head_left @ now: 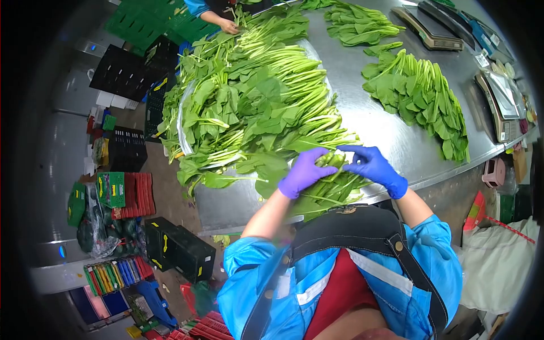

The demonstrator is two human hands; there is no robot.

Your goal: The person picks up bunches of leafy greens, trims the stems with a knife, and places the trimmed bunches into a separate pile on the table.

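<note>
Greens bunch [334, 184] in left hand [306, 171], right hand [372, 166] | heap [255, 96] beyond | scale [428, 28] aside

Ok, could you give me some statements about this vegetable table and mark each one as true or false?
1. The left hand and the right hand both wear gloves. True.
2. The hands hold a bunch of leafy greens at the near edge of the table. True.
3. The table is wooden. False: it is bare metal.
4. Nobody else is in view. False: a co-worker's hand touches greens at the far side.
5. Scales stand on the table. True.
</note>
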